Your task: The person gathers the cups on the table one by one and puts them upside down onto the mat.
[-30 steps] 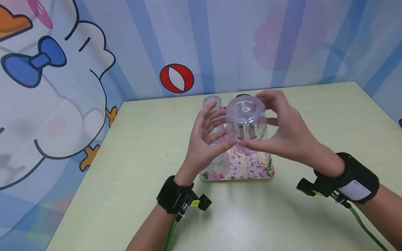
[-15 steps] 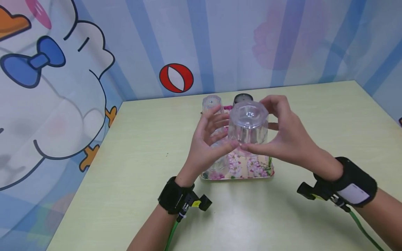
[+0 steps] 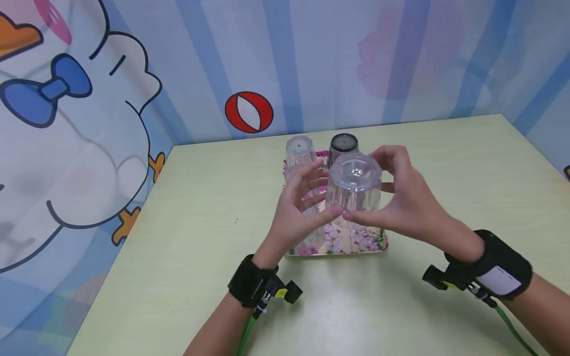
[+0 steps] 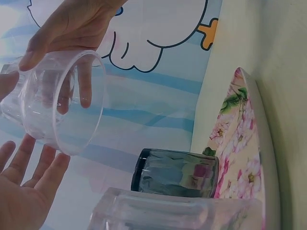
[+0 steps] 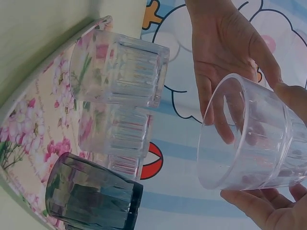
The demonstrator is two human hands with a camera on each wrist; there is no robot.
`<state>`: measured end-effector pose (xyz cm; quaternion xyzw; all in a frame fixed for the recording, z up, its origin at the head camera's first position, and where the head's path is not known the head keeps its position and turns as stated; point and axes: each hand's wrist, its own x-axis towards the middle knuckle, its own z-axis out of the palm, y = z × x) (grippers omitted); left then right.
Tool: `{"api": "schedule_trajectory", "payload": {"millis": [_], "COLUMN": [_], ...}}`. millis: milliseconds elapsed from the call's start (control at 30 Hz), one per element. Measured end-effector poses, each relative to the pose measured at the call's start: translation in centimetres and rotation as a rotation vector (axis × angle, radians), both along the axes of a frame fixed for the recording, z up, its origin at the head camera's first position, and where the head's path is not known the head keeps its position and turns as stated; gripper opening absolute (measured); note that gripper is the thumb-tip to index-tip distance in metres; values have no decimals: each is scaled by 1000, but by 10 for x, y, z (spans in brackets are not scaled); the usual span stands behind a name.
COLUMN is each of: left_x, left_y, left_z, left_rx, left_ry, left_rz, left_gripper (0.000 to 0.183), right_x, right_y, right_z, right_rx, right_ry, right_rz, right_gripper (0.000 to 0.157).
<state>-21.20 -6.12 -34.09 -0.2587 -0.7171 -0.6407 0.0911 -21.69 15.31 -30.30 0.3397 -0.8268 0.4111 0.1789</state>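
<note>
Both hands hold a clear faceted cup [image 3: 355, 185] upside down above a floral tray [image 3: 334, 240]. My right hand [image 3: 407, 190] grips its right side, with the thumb at the front and the fingers curving behind. The left hand [image 3: 298, 200] is at the cup's left side, thumb in front and fingers spread round it; the thumb tips nearly meet. In the right wrist view the left fingers [image 5: 225, 112] show behind the cup's wide open rim [image 5: 223, 134]. In the left wrist view the left fingertips [image 4: 60, 167] are right at the cup's wall.
On the tray, several clear cups [image 5: 117, 67] stand upside down along the left side, partly hidden by my left hand in the head view. A dark grey cup [image 3: 344, 144] stands upside down at the back right. The pale table [image 3: 213, 277] meets a printed wall behind.
Both hands have lowered the clear cup slightly and brought it a little right and nearer. The dark grey cup behind it now shows more.
</note>
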Motion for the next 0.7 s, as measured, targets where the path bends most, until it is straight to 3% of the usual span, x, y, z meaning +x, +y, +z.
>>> {"api": "schedule_trajectory", "payload": {"millis": [167, 467, 700], "left_x": [-2, -2, -1], "left_y": [2, 5, 7], "left_z": [-4, -10, -16], "left_rx": [-10, -35, -50], "left_ry": [-4, -44, -53], "left_rz": [3, -1, -2], "left_gripper": [82, 61, 63], "right_x": [-1, -1, -2], "right_y": [1, 4, 6], "right_z": [-3, -12, -19], "right_rx": [2, -2, -6], "right_ry": [-12, -35, -39], "right_rz": [2, -7, -13], "right_gripper": [97, 96, 96]}}
